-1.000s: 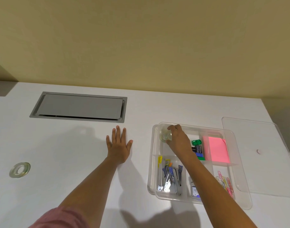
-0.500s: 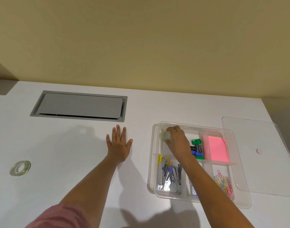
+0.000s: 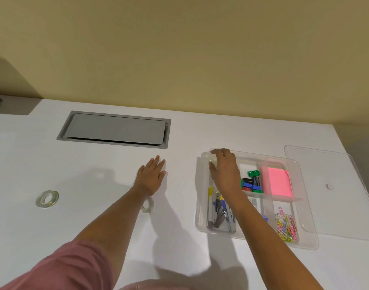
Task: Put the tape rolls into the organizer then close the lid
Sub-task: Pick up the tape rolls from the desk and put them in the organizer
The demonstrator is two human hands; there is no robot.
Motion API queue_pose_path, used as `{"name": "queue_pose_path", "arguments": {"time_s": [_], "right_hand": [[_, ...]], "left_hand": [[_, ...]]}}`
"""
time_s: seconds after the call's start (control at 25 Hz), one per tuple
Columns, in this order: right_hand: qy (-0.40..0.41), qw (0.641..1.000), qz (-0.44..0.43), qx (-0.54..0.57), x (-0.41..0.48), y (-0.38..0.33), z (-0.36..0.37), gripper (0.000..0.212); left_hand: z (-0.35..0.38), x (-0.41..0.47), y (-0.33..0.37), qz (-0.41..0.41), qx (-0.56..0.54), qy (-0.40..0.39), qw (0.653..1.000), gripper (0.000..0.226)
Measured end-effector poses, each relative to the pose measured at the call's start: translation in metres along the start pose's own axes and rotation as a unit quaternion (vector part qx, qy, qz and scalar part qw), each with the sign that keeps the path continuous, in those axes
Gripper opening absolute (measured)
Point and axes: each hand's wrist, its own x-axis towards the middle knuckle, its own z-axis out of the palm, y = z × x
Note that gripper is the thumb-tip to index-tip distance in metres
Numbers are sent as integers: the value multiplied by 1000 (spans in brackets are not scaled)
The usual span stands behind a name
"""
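A clear compartmented organizer stands open on the white table at the right. My right hand reaches into its back-left compartment, thumb and fingers around a clear tape roll that sits low in the corner. My left hand lies flat on the table left of the organizer, holding nothing. A second tape roll lies flat at the far left. A third tape roll peeks out from behind my left forearm. The clear lid lies flat to the right of the organizer.
The organizer also holds staplers, binder clips, a pink sticky-note pad and coloured paper clips. A grey cable hatch is set into the table at the back. A yellow wall rises behind the table.
My right hand has lowered the tape roll deeper into the back-left compartment. A tape roll beside my left forearm has come into sight. My left hand has stayed flat.
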Motion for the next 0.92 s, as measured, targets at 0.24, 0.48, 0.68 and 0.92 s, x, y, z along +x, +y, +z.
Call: {"name": "queue_pose_path", "arguments": {"time_s": [0.24,0.48,0.68,0.92], "right_hand": [[-19,997,-67,11,-36,-59,26,35],[-143,987,-77,1,-76,-105,78,44],[-201,978,-56,-10,-99,-126,104,61],[-219,972,-80,-33,-111,-134,112,54]], "left_hand": [[-3,-43,-38,5,6,-7,1000,50],[7,-84,-72,7,2,-7,1000,51],[11,-97,-85,21,-14,0,1000,51],[15,-102,-92,23,-13,3,1000,52]]}}
